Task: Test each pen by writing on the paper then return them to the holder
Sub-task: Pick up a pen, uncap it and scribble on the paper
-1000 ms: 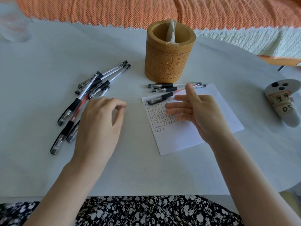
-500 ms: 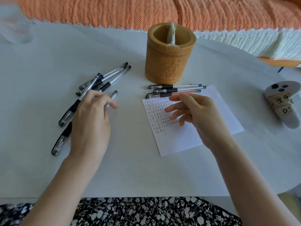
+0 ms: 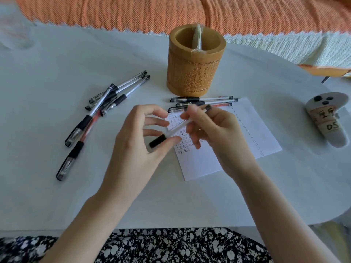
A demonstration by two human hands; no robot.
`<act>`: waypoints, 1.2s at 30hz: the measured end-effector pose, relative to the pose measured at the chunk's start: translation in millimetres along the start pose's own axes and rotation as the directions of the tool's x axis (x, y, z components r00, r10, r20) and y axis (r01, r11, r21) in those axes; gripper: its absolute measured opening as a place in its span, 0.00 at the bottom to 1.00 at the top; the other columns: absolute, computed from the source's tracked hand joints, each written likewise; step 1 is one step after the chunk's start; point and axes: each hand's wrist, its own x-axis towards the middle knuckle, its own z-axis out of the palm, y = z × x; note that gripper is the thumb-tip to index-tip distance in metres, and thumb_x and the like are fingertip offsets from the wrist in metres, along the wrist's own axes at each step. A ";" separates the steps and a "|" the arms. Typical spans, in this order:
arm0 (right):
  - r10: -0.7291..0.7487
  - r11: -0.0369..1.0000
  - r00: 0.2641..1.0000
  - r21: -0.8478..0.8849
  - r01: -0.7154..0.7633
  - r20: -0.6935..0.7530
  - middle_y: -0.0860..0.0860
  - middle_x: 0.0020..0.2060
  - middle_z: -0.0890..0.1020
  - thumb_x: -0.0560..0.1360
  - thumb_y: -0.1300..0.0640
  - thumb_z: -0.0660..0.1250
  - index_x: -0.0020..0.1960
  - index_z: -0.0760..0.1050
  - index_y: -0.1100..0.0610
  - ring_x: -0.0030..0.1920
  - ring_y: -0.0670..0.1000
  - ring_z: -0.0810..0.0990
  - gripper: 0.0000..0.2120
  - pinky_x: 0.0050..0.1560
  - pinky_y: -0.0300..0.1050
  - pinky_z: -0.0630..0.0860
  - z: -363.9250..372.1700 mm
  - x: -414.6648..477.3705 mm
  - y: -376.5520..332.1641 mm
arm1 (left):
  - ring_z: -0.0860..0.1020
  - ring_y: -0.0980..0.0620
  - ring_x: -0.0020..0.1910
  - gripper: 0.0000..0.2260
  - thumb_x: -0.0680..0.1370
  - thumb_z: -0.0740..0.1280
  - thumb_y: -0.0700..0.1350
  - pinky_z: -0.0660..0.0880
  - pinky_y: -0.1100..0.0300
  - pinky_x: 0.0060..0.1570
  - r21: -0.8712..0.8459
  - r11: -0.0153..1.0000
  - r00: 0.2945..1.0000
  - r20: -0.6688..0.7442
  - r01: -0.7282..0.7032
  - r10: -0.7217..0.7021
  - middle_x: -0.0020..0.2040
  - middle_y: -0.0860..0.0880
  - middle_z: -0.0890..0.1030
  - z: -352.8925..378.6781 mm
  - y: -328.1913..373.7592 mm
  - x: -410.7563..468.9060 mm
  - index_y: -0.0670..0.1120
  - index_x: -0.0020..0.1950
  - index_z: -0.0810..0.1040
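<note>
Both hands hold one clear pen (image 3: 176, 128) above the paper (image 3: 224, 149). My left hand (image 3: 136, 147) pinches its black-gripped lower end. My right hand (image 3: 214, 130) grips the barrel higher up, and the pen's black end cap sticks out past those fingers. The white paper has rows of small written marks and is partly covered by my hands. Three pens (image 3: 203, 101) lie side by side at the paper's top edge, in front of the carved bamboo holder (image 3: 195, 73). A pile of several pens (image 3: 106, 105) lies scattered to the left.
A white game controller (image 3: 326, 120) with taped labels lies at the right of the white table (image 3: 57, 73). An orange woven cloth (image 3: 171, 14) lies beyond the table's far edge. A clear plastic piece stands inside the holder.
My left hand came from the pile on the left to the middle with a pen. My right hand rose from the paper and took hold of the same pen.
</note>
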 end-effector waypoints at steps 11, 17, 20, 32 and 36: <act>-0.036 0.997 0.990 0.069 0.045 -0.135 0.53 0.26 0.76 0.79 0.55 0.61 0.41 0.77 0.64 0.23 0.49 0.71 0.14 0.26 0.39 0.68 -12.2 -2.0 -1.7 | 0.69 0.60 0.29 0.06 0.79 0.57 0.51 0.63 0.68 0.28 0.308 0.950 0.987 0.159 -0.055 0.005 0.28 0.58 0.70 8.4 -4.0 -3.1 0.52 0.47 0.71; -0.026 0.989 0.994 0.145 0.041 -0.104 0.52 0.26 0.74 0.73 0.50 0.66 0.40 0.76 0.61 0.25 0.50 0.69 0.13 0.25 0.40 0.67 -15.8 -3.8 -4.1 | 0.69 0.57 0.26 0.09 0.77 0.56 0.57 0.61 0.66 0.25 0.282 0.959 0.981 0.193 -0.022 -0.034 0.30 0.60 0.72 6.8 -1.4 0.8 0.55 0.49 0.71; 0.079 0.987 0.995 0.133 -0.086 0.055 0.50 0.25 0.69 0.71 0.55 0.72 0.36 0.71 0.57 0.24 0.48 0.66 0.11 0.23 0.39 0.63 -12.8 -6.8 -3.0 | 0.69 0.57 0.27 0.11 0.76 0.56 0.60 0.60 0.64 0.26 0.264 0.964 0.976 0.213 -0.026 -0.033 0.32 0.61 0.73 10.0 1.6 -0.9 0.55 0.49 0.72; 0.099 0.986 0.992 0.145 -0.087 -0.075 0.61 0.35 0.85 0.80 0.56 0.55 0.50 0.80 0.62 0.40 0.58 0.85 0.16 0.23 0.39 0.65 -30.7 -9.2 -2.2 | 0.71 0.66 0.29 0.20 0.64 0.64 0.69 0.66 0.64 0.31 0.411 0.905 0.955 0.209 0.111 -0.212 0.25 0.58 0.68 6.5 0.1 -8.3 0.59 0.48 0.75; 0.023 0.981 0.964 -0.181 -0.073 -0.264 0.53 0.24 0.79 0.71 0.51 0.72 0.33 0.76 0.62 0.24 0.44 0.74 0.16 0.26 0.33 0.65 -16.5 -10.6 7.8 | 0.75 0.62 0.35 0.19 0.66 0.65 0.67 0.68 0.67 0.35 0.494 0.865 0.943 0.240 0.086 -0.232 0.29 0.58 0.71 10.3 2.0 -9.9 0.59 0.51 0.72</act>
